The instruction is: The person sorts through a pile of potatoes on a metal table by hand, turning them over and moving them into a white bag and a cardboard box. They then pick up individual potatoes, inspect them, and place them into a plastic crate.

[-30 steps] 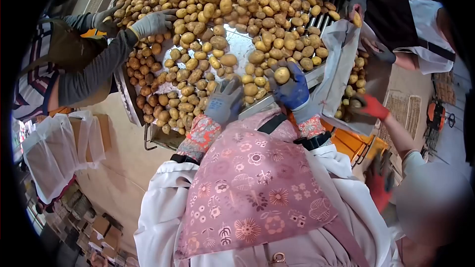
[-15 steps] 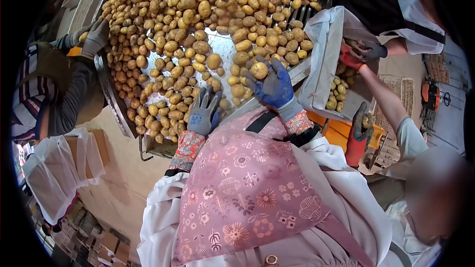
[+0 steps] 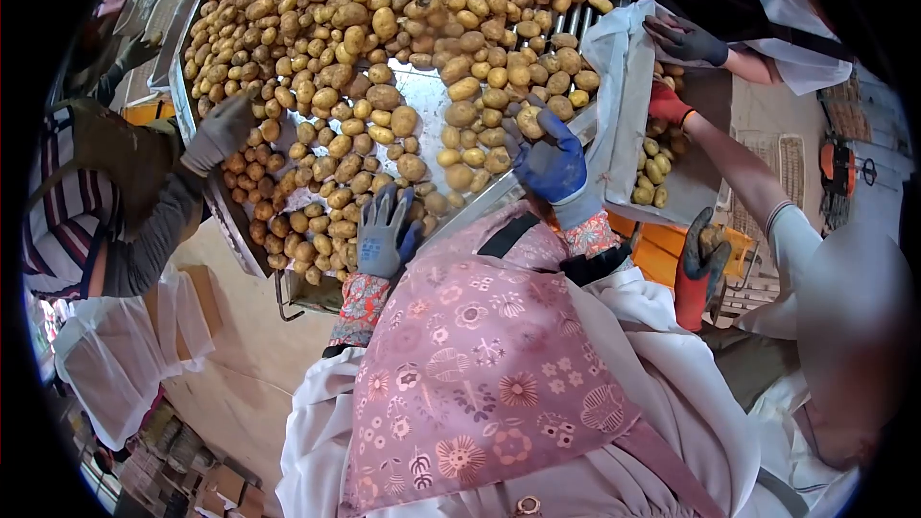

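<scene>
Potato (image 3: 530, 122) sits clasped in right hand (image 3: 554, 165); left hand (image 3: 384, 233) lies spread open on nearby potatoes (image 3: 331, 149).

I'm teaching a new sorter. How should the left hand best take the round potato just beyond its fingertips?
Grip the round potato across its middle, coming down from above with the left hand. It lies loose on the table with its top exposed, while neighbouring potatoes crowd its sides, so a top pinch probably suits.
</scene>
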Available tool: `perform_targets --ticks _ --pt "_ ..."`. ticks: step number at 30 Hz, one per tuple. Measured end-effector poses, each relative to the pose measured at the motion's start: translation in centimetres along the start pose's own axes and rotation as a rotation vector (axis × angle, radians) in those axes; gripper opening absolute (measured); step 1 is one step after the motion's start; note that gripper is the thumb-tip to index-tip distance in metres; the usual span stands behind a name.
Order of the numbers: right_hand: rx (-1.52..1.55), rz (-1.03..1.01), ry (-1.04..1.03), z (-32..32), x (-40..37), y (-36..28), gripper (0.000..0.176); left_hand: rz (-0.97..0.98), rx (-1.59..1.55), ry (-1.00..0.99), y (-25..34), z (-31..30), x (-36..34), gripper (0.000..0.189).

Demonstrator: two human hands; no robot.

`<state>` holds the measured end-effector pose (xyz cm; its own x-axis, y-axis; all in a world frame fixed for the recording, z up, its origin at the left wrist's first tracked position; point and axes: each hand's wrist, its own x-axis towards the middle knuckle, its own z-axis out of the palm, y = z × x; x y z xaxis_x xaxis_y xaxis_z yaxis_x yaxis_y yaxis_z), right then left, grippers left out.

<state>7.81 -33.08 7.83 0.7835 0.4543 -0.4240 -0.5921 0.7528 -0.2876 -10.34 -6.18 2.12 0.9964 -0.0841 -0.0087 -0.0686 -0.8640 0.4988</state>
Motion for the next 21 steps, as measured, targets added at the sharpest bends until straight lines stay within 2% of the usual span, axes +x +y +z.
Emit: perform_targets --ticks 4,7,8,10,11,12,14,15,16,18,19,21 --pt "0.052 0.015 0.035 0.8 -0.5 0.3 0.036 -0.019 0.011 -0.009 0.1 0.0 -0.1 0.059" --pt "-0.364 -0.173 -0.07 -2.6 0.6 1.9 0.032 -0.018 0.038 0.016 -0.1 0.7 -0.3 0.059" --pt "-0.005 0.036 -0.068 -1.4 0.0 1.5 0.031 -0.012 0.045 0.019 -0.3 1.0 -0.4 0.06" --pt "-0.618 -0.374 -0.028 -1.2 -0.5 3.1 0.03 -0.003 0.063 0.012 -0.6 1.6 -0.5 0.06" --pt "-0.363 -0.23 0.065 -0.8 -0.4 2.9 0.031 -0.008 0.069 0.0 -0.6 1.7 -0.5 0.06" --pt "-0.29 -0.187 0.115 -0.4 -0.6 2.7 0.031 -0.011 0.05 0.001 -0.7 1.7 -0.5 0.059" --pt "-0.294 -0.188 0.081 -1.1 -0.2 2.4 0.031 -0.006 0.061 0.001 -0.9 1.9 -0.5 0.06" --pt "-0.24 -0.157 -0.144 -3.0 0.0 2.3 0.051 0.007 0.06 -0.003 -0.9 2.0 -0.5 0.06" --pt "-0.238 -0.167 -0.142 -2.6 -0.4 1.9 0.051 0.006 0.056 -0.001 -0.9 1.9 -0.5 0.06" --pt "0.172 0.004 -0.108 -1.7 -1.0 1.4 0.044 0.011 0.054 -0.001 -1.0 1.9 -0.5 0.06" --pt "0.012 -0.157 -0.192 -2.0 -0.9 2.4 0.039 -0.003 0.064 -0.015 -1.1 2.0 -0.5 0.061" --pt "0.004 -0.154 -0.196 -2.9 -0.7 2.5 0.041 -0.011 0.074 -0.03 -1.2 2.4 -0.6 0.061"
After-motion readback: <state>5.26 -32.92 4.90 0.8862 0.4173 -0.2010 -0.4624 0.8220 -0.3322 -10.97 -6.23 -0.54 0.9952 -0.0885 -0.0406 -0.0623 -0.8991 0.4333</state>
